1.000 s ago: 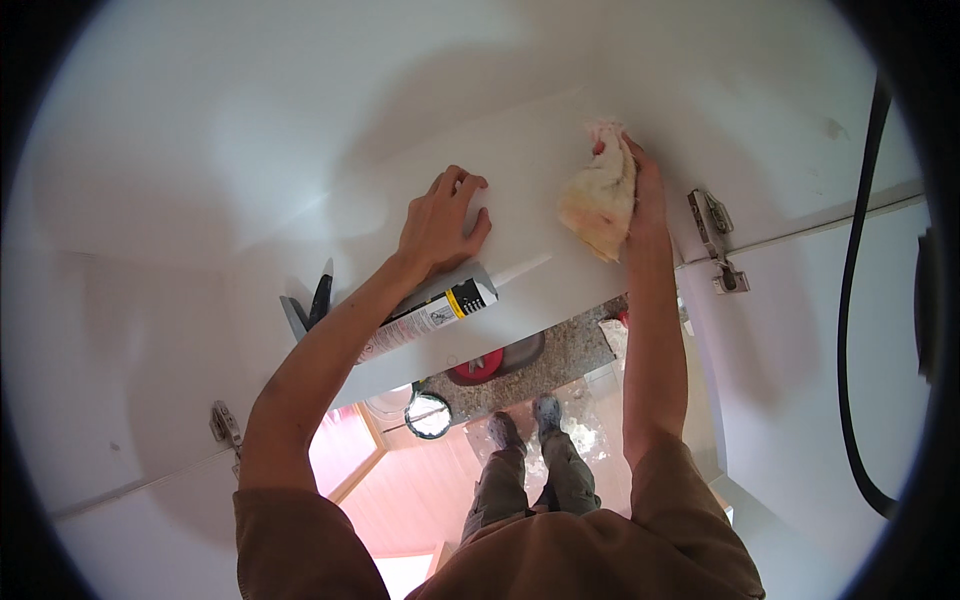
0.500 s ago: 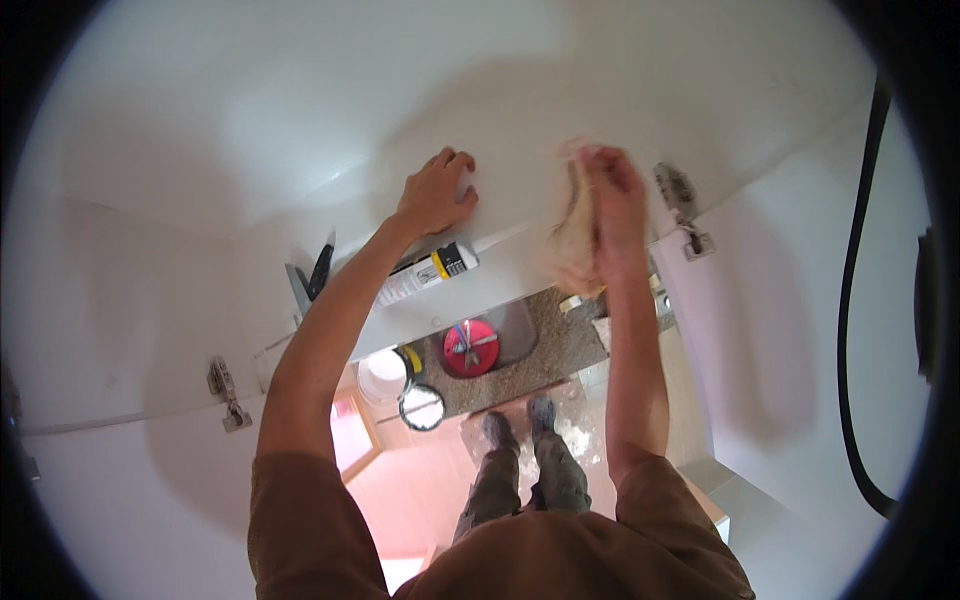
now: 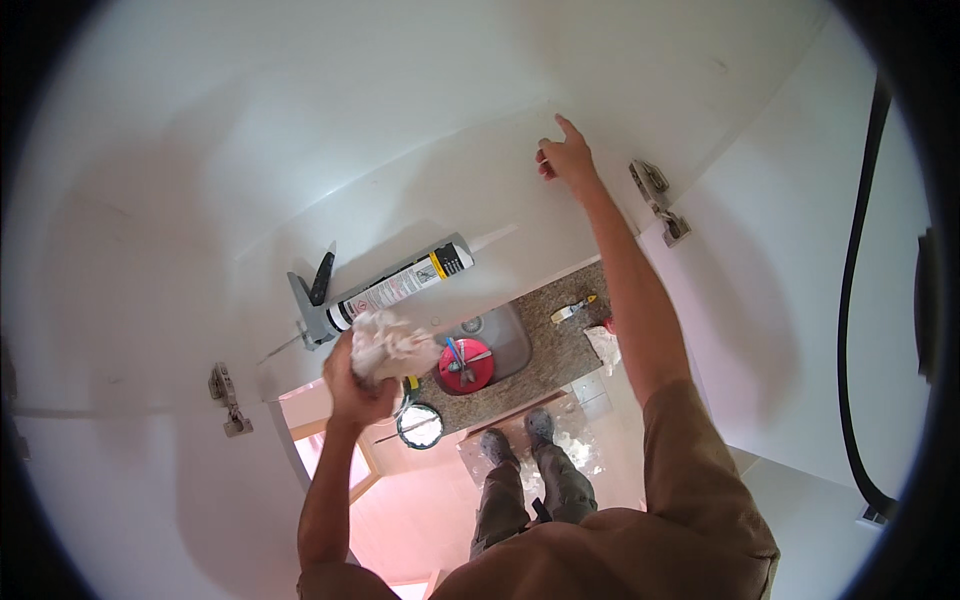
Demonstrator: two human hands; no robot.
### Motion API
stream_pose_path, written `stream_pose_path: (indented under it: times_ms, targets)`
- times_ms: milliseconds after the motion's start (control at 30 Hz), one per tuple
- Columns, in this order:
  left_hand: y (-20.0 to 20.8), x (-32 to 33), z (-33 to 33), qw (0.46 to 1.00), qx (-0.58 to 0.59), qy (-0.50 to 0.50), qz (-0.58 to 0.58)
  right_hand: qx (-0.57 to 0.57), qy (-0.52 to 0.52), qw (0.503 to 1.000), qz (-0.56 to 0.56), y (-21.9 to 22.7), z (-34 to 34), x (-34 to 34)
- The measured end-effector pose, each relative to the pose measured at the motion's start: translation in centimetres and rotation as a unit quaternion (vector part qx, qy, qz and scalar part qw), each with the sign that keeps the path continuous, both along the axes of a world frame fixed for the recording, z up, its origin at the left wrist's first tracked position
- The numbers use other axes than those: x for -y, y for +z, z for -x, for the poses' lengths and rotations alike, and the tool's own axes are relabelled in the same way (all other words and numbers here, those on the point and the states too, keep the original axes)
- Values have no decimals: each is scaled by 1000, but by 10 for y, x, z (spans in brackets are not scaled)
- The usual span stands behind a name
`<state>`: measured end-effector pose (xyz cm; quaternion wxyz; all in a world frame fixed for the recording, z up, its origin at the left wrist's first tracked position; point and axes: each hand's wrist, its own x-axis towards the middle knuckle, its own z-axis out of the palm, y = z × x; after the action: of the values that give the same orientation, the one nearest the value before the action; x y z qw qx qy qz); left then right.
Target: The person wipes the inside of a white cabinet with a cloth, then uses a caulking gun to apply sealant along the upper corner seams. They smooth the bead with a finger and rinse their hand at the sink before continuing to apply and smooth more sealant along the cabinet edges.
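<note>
My left hand [image 3: 350, 385] is closed around a crumpled whitish rag [image 3: 392, 345], held in front of the cabinet's front edge. Inside the white cabinet, my right hand [image 3: 566, 158] reaches toward the back right corner. Its index finger points out while the other fingers curl, and nothing shows in it. The fingertip is at or near the seam [image 3: 470, 125] between back panel and cabinet floor; contact is unclear. A grey caulking gun [image 3: 312, 308] with a black handle lies on the cabinet floor, loaded with a white sealant cartridge [image 3: 395, 288] whose nozzle points right.
Cabinet doors with metal hinges [image 3: 658, 205] stand open on both sides. Below are a granite counter [image 3: 545, 345], a sink [image 3: 515, 340] holding a red bucket [image 3: 468, 375] with tools, a paintbrush [image 3: 573, 309] and a tub of white paste [image 3: 420, 427]. A black cable [image 3: 850, 300] hangs at right.
The rag has passed from my right hand to my left, which has drawn back toward me. My right hand now points farther into the cabinet.
</note>
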<state>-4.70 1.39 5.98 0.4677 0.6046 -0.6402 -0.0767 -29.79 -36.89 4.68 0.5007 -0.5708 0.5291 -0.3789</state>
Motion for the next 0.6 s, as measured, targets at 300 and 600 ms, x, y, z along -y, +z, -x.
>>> stream_pose_path:
  times_ms: [300,600]
  targets:
    - [-71,-8,-87,992,109,46,36,-187,109,970,-113,-11,-40,83]
    - [-64,-7,-86,997,65,49,15,-170,139,966,-134,-16,-59,106]
